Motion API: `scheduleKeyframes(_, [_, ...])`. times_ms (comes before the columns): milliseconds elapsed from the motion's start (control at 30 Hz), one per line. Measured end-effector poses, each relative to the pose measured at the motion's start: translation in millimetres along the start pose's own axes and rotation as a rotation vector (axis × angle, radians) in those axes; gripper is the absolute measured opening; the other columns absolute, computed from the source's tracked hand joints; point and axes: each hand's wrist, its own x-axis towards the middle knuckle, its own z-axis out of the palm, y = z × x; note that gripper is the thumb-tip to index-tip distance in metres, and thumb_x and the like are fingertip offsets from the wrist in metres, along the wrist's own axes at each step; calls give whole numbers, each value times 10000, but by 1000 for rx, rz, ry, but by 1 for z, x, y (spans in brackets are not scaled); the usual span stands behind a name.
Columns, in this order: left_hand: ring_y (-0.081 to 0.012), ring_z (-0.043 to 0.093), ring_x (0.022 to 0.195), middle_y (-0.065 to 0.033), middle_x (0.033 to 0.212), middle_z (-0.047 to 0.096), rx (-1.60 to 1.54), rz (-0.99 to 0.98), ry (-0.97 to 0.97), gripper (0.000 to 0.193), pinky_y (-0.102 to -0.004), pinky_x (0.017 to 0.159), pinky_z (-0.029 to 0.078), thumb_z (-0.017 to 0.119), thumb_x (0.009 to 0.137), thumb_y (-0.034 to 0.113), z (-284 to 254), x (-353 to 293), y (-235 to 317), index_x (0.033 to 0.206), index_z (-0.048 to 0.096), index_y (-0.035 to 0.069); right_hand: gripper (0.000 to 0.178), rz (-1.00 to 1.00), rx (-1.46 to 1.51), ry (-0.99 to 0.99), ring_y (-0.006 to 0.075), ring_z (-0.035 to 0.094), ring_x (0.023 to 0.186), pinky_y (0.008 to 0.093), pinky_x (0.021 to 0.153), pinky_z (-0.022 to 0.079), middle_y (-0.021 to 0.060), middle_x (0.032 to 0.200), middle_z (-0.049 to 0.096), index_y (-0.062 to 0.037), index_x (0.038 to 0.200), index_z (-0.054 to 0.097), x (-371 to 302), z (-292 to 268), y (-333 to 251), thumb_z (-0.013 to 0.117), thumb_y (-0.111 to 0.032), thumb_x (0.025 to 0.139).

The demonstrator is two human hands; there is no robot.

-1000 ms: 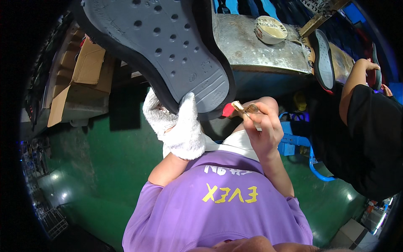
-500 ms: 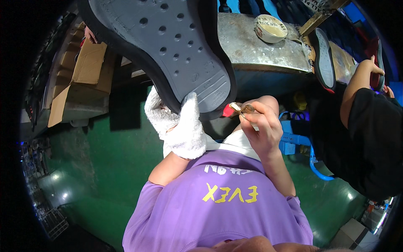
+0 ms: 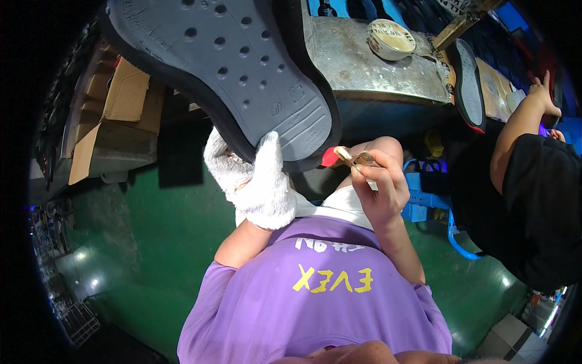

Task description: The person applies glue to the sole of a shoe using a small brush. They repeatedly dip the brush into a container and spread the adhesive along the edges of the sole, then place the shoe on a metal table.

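The left hand (image 3: 257, 191), in a white glove (image 3: 274, 200), grips the near end of a big grey sole (image 3: 260, 91) up in front. The bare right hand (image 3: 383, 185) pinches a little tool (image 3: 343, 153), its red tip (image 3: 329, 158) close to the sole; I can't tell if they touch. Farther out, a round tub (image 3: 391, 42) sits on a metal bench (image 3: 339, 67)

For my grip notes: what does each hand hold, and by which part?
Left hand: grey shoe sole, by its near end's left edge. Right hand: red-tipped tool, by the end opposite the tip.
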Motion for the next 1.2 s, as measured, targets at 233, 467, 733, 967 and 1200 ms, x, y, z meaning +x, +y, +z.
scheduleKeyframes(233, [-178, 616, 1065, -97, 1217, 615, -25, 84, 3, 557, -316, 962, 498, 681, 823, -129, 2, 0, -3, 1319, 505, 53, 234, -15, 35, -53, 277, 655, 808, 349, 677, 538, 148, 1075, 631, -20, 914, 640, 4, 0, -6, 793, 22, 743])
scheduleKeyframes(467, [-197, 615, 1082, -107, 1215, 614, -41, 66, -41, 561, -334, 970, 500, 683, 817, -128, -2, 3, -1, 1317, 503, 53, 220, -41, 190, -171, 261, 682, 792, 324, 662, 546, 147, 999, 673, 0, 845, 647, -1, -3, -14, 814, 43, 709])
scheduleKeyframes(733, [-178, 557, 1152, -112, 1265, 530, 68, 39, -13, 602, -340, 1000, 473, 741, 821, -37, -7, 4, -2, 1323, 421, 55, 248, 9, 199, -114, 274, 655, 798, 341, 682, 540, 146, 1067, 652, -15, 876, 630, 2, -5, -14, 808, 30, 709])
scheduleKeyframes(967, [-174, 561, 1153, -109, 1265, 537, 36, 40, -26, 611, -329, 1004, 467, 761, 809, -40, -7, 1, 1, 1316, 433, 57, 221, 17, 4, -2, 277, 678, 814, 343, 688, 562, 143, 1066, 644, -25, 927, 635, -1, 1, -7, 786, 14, 771])
scheduleKeyframes(1200, [-178, 621, 1069, -98, 1206, 624, 38, 125, -2, 551, -319, 966, 493, 686, 829, -128, -4, 1, -6, 1320, 512, 53, 221, 42, -13, 62, 265, 677, 807, 333, 674, 565, 148, 1062, 643, -29, 925, 631, -4, -2, 3, 790, 6, 776])
